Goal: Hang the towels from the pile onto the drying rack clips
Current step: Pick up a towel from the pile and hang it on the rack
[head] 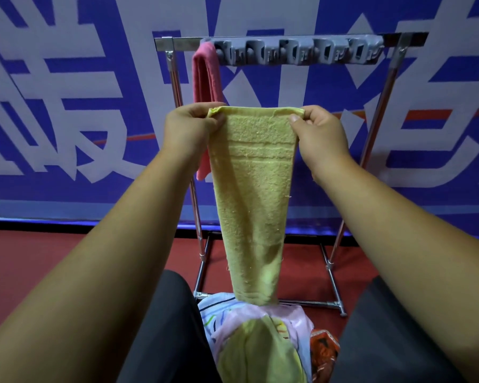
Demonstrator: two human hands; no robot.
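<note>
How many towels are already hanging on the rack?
1: the pink towel at the rack's left end. The yellow towel is held by both hands, unclipped.

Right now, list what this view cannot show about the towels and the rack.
- Pink towel: its lower part hidden by the left hand and yellow towel, head view.
- Pile: cut off by the bottom edge; count unclear.
- Rack clips: small and blurred; jaws unreadable.

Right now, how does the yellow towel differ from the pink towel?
The yellow towel is held up at its top corners by the left hand and right hand; the pink towel already hangs from the rack's leftmost clip. Yellow is nearer the camera; pink is partly hidden. Both hang folded lengthwise.
</note>
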